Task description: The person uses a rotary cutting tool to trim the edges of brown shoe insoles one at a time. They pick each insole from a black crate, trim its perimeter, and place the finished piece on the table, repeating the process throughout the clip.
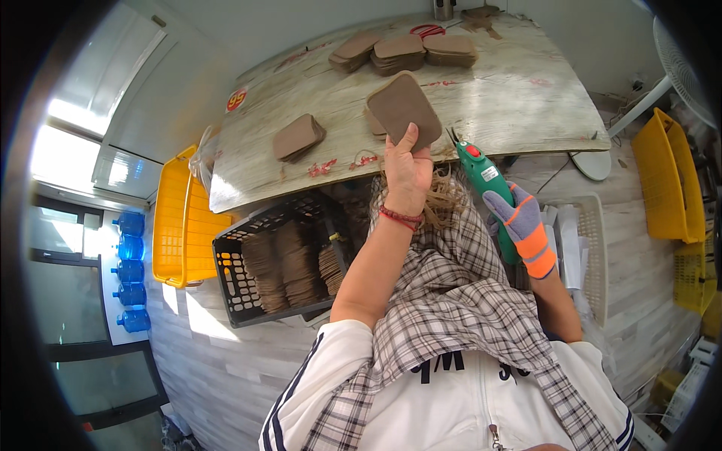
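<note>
The head view looks steeply down from the wearer's head, facing the surface [526,105] across the jacket [444,406] and apron [466,304] — upright and very wide, straight edges bowing toward a dark rim. It sits close — the left hand [410,174] and right hand [520,225], by the surface's near edge, fall near mid-frame. Nearly the whole surface fits, plus blue bottles [131,270] left of it and a fan [683,64] right.

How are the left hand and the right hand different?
The left hand is bare, but the right hand wears a grey and orange glove. The left hand holds a flat brown pad, while the right hand grips a long green tool. A red bracelet circles the left wrist, while the glove's cuff covers the right one. Both hands are holding something.
</note>
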`<state>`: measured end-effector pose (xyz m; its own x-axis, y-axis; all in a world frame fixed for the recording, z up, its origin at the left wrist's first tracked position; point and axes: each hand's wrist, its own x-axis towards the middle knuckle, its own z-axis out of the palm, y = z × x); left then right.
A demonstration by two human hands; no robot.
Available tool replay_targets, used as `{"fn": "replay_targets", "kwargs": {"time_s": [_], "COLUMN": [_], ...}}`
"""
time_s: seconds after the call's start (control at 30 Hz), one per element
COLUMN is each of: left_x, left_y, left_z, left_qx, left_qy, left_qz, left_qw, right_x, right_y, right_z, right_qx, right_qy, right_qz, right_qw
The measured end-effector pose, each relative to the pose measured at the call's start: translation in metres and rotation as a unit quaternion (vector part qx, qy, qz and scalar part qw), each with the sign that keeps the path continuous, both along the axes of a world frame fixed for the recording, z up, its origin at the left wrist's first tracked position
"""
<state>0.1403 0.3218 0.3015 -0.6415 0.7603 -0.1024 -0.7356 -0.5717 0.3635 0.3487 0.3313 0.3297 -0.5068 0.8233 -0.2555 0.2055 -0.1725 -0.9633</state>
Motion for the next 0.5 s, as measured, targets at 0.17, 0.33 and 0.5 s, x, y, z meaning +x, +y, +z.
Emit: {"fn": "replay_targets", "kwargs": {"time_s": [0.17,0.33,0.5], "left_x": [0.011,0.021,0.034], "left_y": [0.007,0.004,-0.004], "left_z": [0.000,-0.002,-0.008], "left_qx": [0.021,-0.006,-0.021], "left_qy": [-0.042,-0.016,0.010], "left_qz": [-0.014,-0.020,-0.069], "left_qw": [0.999,1.000,0.997], "right_x": [-0.001,0.000,0.001], "right_y": [-0.004,-0.004,0.003], "right_z": [0.001,0.007,0.006], "right_qx": [-0.040,-0.046,-0.034], "right_qy": [0.037,0.061,0.069], "right_qz": [-0.016,-0.029,-0.048], "right_qw": [0.998,0.997,0.996]}}
